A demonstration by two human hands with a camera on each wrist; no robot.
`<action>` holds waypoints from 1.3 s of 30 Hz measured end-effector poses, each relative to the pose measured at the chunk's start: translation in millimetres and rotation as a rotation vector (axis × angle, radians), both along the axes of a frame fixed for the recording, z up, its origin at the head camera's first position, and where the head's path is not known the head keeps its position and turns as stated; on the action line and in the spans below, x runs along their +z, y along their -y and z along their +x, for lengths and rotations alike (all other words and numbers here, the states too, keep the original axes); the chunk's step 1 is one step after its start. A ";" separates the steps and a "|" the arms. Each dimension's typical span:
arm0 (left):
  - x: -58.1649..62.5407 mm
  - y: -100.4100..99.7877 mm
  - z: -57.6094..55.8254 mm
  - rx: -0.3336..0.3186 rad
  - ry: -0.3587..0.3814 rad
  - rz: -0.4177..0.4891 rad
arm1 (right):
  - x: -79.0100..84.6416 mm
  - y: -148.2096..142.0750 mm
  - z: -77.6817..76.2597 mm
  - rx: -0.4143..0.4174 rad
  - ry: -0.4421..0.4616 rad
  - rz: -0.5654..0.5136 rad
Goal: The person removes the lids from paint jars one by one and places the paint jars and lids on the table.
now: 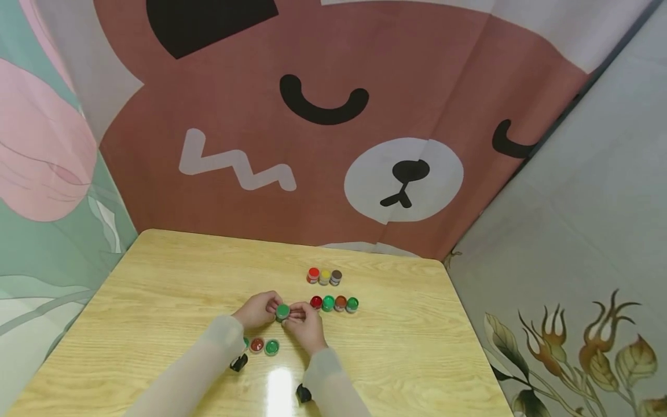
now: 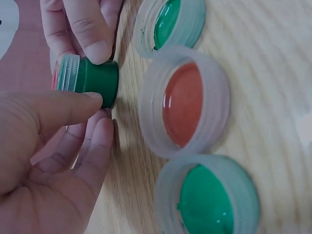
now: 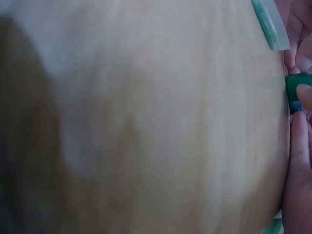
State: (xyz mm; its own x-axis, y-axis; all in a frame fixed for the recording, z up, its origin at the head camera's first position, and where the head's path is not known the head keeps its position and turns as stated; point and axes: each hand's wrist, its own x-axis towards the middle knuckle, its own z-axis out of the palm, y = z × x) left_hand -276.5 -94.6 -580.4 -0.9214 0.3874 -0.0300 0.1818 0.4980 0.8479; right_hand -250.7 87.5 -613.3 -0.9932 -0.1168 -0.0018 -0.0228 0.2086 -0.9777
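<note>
Work looks midway: left hand point(image 1: 257, 309) and right hand point(image 1: 307, 329) pinch a capped green jar point(image 1: 282, 313), four pots point(image 1: 328, 303) seem open, three back jars point(image 1: 325, 278) closed.

The wood-grain table point(image 1: 172, 278) carried three small jars point(image 1: 325, 277), red, yellow and dark, nearest its far edge, then four small pots point(image 1: 340, 303): red, green, brown, green. Farther from that edge lay three shallow translucent lids point(image 1: 257, 346), coloured inside.
</note>
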 end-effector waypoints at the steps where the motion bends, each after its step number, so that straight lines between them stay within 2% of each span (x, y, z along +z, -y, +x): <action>1: -0.4 0.4 1.2 0.001 0.003 0.002 | -1.6 -0.8 -0.2 0.006 0.007 -0.006; 9: -0.1 0.4 5.4 0.033 0.070 0.015 | -7.6 -6.6 -4.5 0.055 0.023 -0.008; 13: 0.5 2.3 6.9 0.041 0.078 0.033 | -7.3 -7.8 -4.4 0.056 0.006 0.011; 17: 0.3 5.5 7.3 0.026 0.077 0.070 | -9.1 -7.8 -4.5 0.055 -0.005 0.015; 25: -6.2 10.5 2.7 -0.053 0.086 0.170 | -10.9 -6.9 -5.9 0.053 -0.014 0.009; 32: -7.8 8.5 2.6 -0.039 0.118 0.194 | -13.1 -7.7 -5.7 0.046 -0.022 0.017; 39: -5.2 6.8 5.2 -0.038 0.086 0.171 | -11.7 -6.7 -5.0 0.048 -0.032 0.002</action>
State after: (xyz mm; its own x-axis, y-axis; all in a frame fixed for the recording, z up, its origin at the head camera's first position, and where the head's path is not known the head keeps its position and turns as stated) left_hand -271.3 -101.4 -585.6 -0.9028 0.4283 -0.0389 0.1209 0.3396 0.9328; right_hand -255.7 94.2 -625.0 -0.9860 -0.1640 0.0293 -0.0637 0.2087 -0.9759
